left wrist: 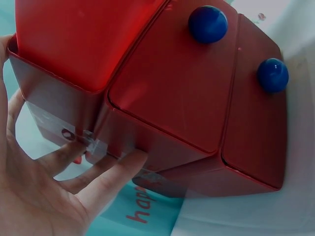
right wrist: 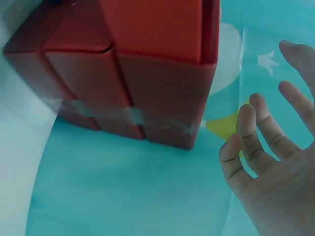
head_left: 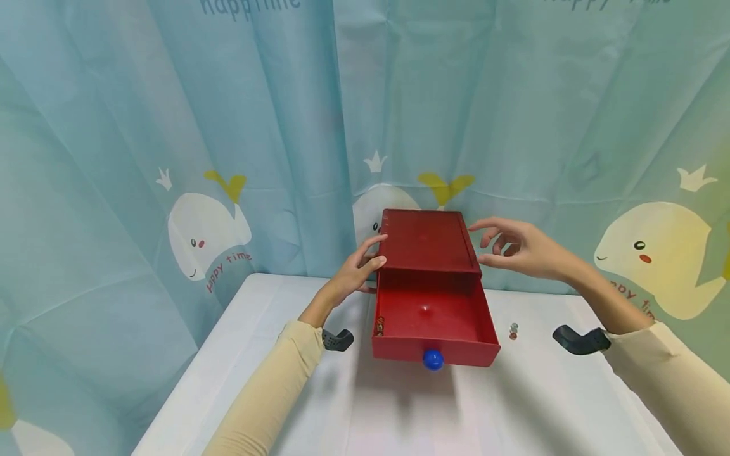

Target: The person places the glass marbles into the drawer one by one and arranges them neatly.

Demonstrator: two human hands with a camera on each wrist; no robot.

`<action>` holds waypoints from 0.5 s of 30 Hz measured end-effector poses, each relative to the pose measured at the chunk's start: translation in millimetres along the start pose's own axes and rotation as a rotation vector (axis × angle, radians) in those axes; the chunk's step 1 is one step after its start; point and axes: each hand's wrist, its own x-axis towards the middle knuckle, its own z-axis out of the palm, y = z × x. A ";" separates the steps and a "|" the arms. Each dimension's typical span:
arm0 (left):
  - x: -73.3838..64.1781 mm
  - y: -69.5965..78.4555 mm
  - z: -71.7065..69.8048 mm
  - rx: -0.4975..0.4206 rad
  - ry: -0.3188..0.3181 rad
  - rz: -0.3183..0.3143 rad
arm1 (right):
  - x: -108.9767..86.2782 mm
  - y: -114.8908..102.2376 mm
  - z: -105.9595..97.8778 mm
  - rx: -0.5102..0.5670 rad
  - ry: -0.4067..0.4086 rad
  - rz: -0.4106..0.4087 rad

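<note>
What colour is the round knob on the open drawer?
The knob is blue, seen best from the head view.

The red box (head_left: 426, 240) is partly hiding a whale (head_left: 381, 197), picture edges are cutting off the left hand (left wrist: 54, 196) and right hand (right wrist: 275, 179) in their wrist views, and the small pieces (head_left: 379, 326) in the drawer (head_left: 441, 324) and the little things (head_left: 514, 331) on the table (head_left: 485, 418) are looking too tiny to identify.

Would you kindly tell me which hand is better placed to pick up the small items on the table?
Probably the right hand: it looks empty and nearer the small items, while the left hand touches the drawer unit on its opposite side.
</note>
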 end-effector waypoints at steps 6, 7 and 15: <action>0.6 -1.0 -0.2 -0.003 -0.001 -0.004 | -21.3 13.2 -5.0 -0.020 0.049 0.012; 0.6 -1.1 -0.3 -0.004 -0.002 -0.005 | -24.3 15.0 -5.2 -0.023 0.055 0.016; 0.1 -0.2 -0.2 -0.004 -0.005 0.002 | -43.2 30.7 -1.9 -0.019 0.094 0.094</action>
